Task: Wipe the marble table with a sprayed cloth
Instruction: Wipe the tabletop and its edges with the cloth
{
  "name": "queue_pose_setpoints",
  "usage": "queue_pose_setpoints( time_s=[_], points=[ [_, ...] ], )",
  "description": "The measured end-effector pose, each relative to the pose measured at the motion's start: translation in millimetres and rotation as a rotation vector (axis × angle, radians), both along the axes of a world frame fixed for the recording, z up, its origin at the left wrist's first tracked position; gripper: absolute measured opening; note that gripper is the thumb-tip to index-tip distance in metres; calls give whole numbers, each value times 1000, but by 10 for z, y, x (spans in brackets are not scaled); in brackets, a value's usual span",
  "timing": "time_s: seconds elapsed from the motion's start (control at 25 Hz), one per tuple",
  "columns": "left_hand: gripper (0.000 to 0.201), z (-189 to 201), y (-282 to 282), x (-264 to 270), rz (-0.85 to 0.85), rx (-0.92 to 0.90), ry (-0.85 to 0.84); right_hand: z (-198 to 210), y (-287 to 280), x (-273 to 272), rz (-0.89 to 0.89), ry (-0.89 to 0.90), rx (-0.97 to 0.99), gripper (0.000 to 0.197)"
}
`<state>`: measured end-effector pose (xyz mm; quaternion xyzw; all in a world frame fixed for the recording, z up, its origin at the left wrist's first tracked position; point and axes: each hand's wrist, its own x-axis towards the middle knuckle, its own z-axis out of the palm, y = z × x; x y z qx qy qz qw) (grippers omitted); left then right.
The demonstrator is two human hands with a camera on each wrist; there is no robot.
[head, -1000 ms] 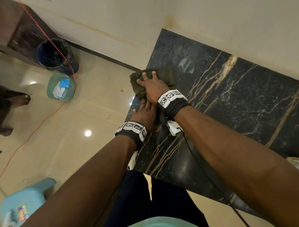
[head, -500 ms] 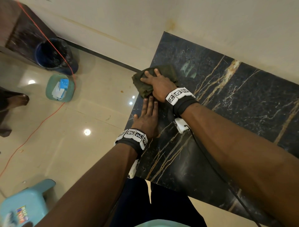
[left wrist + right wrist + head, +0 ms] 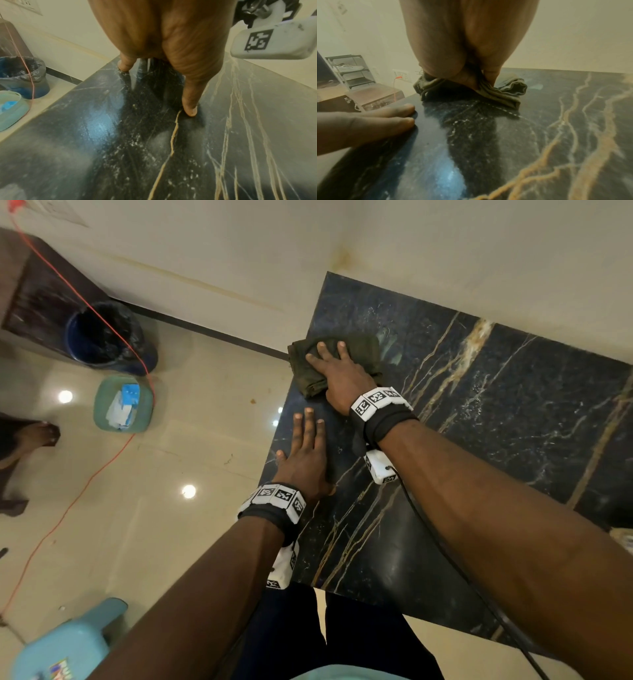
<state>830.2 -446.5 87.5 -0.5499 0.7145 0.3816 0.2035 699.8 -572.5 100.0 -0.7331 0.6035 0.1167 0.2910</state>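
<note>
The dark marble table (image 3: 479, 422) has gold and white veins. A folded olive-green cloth (image 3: 363, 350) lies near its far left corner, partly over the left edge. My right hand (image 3: 337, 368) presses flat on the cloth with its fingers spread. In the right wrist view the cloth (image 3: 505, 94) bunches in folds under the palm. My left hand (image 3: 305, 446) lies flat on the bare marble by the left edge, a short gap nearer than the cloth, fingers straight. The left wrist view shows its fingertips (image 3: 190, 105) touching the stone.
On the floor to the left stand a blue bin (image 3: 106, 337) with a black liner, a green basin (image 3: 123, 404) and a light blue stool (image 3: 68, 642). A red cord (image 3: 113, 457) trails across the tiles. A person's foot (image 3: 37, 434) shows at far left. A wall backs the table.
My right hand has slid the cloth away from me toward the far left corner, opening a gap from the left hand. The left hand has stayed flat on the marble.
</note>
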Motion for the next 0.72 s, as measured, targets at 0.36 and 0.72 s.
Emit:
queue_pose_setpoints(
  time_s=[0.36,0.72],
  points=[
    [132,15,-331,-223,7,-151,-88,-31,188,-531,-164,14,-55,77],
    [153,-62,-1154,-378,-100,-111,-25,-103,399,-823,-395,58,-64,78]
  ],
)
